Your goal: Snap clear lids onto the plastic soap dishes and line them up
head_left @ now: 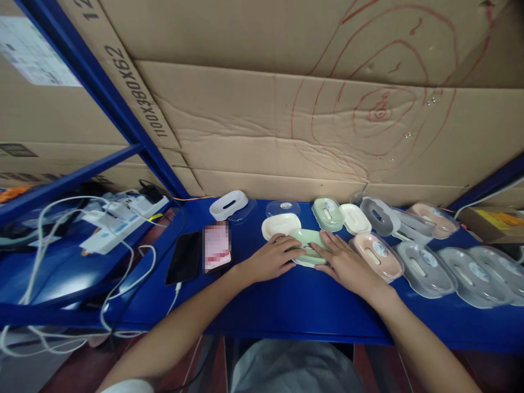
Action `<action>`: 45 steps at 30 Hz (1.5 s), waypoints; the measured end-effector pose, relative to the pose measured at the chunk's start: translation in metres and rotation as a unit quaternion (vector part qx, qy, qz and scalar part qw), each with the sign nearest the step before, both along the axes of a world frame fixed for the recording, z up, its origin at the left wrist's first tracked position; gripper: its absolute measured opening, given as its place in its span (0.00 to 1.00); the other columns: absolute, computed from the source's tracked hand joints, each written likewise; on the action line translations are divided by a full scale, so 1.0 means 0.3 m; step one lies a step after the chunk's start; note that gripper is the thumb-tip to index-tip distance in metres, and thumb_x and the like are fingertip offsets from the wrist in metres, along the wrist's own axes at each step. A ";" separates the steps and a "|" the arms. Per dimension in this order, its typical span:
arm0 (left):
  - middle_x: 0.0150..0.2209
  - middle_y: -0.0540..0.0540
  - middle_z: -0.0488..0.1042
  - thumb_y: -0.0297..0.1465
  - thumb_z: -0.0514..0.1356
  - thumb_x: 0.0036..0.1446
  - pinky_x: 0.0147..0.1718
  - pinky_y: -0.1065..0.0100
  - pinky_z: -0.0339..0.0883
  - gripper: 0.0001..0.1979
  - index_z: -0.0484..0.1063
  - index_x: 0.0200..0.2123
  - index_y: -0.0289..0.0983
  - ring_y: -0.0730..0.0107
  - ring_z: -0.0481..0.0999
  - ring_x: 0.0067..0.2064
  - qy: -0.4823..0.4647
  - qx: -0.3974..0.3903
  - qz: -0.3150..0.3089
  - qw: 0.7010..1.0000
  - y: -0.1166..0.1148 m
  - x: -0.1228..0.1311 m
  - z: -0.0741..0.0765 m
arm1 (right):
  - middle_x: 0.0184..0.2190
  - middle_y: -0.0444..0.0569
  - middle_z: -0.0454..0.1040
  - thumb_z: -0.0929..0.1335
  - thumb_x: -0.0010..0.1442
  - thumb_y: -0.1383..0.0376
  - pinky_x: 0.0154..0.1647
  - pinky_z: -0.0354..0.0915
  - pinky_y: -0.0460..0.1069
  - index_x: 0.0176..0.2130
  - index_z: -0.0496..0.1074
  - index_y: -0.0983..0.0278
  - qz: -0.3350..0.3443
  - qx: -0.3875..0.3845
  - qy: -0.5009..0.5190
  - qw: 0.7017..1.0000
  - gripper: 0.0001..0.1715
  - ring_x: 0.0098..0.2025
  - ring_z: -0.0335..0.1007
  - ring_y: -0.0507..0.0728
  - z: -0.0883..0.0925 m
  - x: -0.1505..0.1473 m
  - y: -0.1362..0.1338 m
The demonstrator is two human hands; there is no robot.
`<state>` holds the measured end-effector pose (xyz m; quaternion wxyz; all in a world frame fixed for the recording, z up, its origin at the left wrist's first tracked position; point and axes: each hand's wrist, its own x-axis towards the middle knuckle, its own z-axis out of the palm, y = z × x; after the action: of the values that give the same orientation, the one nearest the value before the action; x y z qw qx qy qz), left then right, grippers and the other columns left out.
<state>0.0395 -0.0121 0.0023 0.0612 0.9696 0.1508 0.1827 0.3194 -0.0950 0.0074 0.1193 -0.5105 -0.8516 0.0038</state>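
Pale green dish [305, 236] held between left hand [270, 257] and right hand [344, 263] on the blue surface [286, 305], roughly midway between its back and front edges. Left fingers curled over one end, right fingers spread across the other; firmness of grip impossible to tell. Just behind, near the left knuckles, a cream tray [280, 224]; beyond, a clear lid [273, 209] near the surface's back edge. Along that edge, leftward, a white dish [238, 203]; rightward, a second green dish [325, 217], a smaller tray [355, 219], a grey dish [392, 221] and a peach dish [432, 219]. Beside the right hand, another peach dish [387, 266], then three grey dishes [470, 283] toward the surface's right edge.
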 end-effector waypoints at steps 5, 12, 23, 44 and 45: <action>0.61 0.39 0.75 0.33 0.61 0.72 0.65 0.51 0.65 0.19 0.71 0.64 0.43 0.53 0.73 0.64 0.002 -0.006 0.003 1.000 -0.001 0.006 -0.014 | 0.78 0.58 0.49 0.75 0.66 0.64 0.74 0.58 0.73 0.74 0.61 0.52 0.003 -0.035 0.003 0.999 0.44 0.78 0.48 0.73 -0.016 0.033 0.001; 0.59 0.41 0.77 0.31 0.62 0.71 0.64 0.53 0.67 0.17 0.74 0.61 0.44 0.56 0.75 0.62 -0.009 -0.024 -0.007 1.000 -0.002 0.009 -0.019 | 0.79 0.55 0.47 0.73 0.68 0.65 0.74 0.58 0.72 0.75 0.57 0.46 -0.006 -0.059 0.000 0.998 0.44 0.78 0.48 0.72 -0.033 0.025 -0.005; 0.64 0.41 0.76 0.35 0.53 0.75 0.64 0.51 0.66 0.18 0.74 0.62 0.44 0.55 0.74 0.65 -0.088 -0.081 0.156 0.980 0.103 -0.079 0.029 | 0.80 0.55 0.43 0.69 0.73 0.61 0.77 0.51 0.72 0.77 0.53 0.47 0.087 -0.053 0.032 0.994 0.41 0.80 0.38 0.68 -0.002 -0.066 -0.014; 0.64 0.38 0.74 0.41 0.60 0.72 0.66 0.52 0.69 0.20 0.70 0.61 0.40 0.55 0.73 0.67 -0.208 -0.099 0.286 0.930 0.205 -0.119 0.005 | 0.79 0.59 0.47 0.67 0.74 0.57 0.73 0.55 0.73 0.75 0.58 0.52 0.028 0.033 0.064 0.997 0.35 0.78 0.49 0.71 -0.051 -0.164 0.042; 0.64 0.38 0.73 0.41 0.60 0.72 0.66 0.52 0.69 0.19 0.70 0.61 0.40 0.56 0.73 0.67 -0.217 -0.099 0.271 0.933 0.187 -0.114 0.019 | 0.79 0.60 0.47 0.67 0.74 0.57 0.72 0.57 0.72 0.76 0.56 0.54 0.008 0.038 0.083 0.996 0.37 0.78 0.51 0.71 -0.057 -0.161 0.054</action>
<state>0.0053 0.0441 0.0078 0.1358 0.8176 0.4086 0.3823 0.2711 -0.0787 -0.0096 0.2089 -0.4969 -0.8421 0.0151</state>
